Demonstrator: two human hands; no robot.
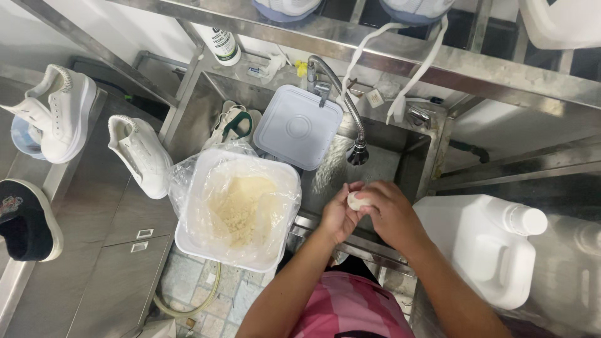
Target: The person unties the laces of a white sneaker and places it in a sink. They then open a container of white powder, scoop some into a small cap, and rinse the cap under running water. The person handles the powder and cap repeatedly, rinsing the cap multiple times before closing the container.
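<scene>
Hands meet over the steel sink (413,156): left hand (338,213) and right hand (388,209) both close around a small white lump (355,200). Beside them, a bag-lined white tub (235,209) holds pale powder; a white jug (494,247) lies right; a labelled white bottle (222,44) stands behind.

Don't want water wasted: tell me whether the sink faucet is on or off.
On. Water sprays from the faucet head down into the sink, just above both hands holding a small pale lump.
</scene>
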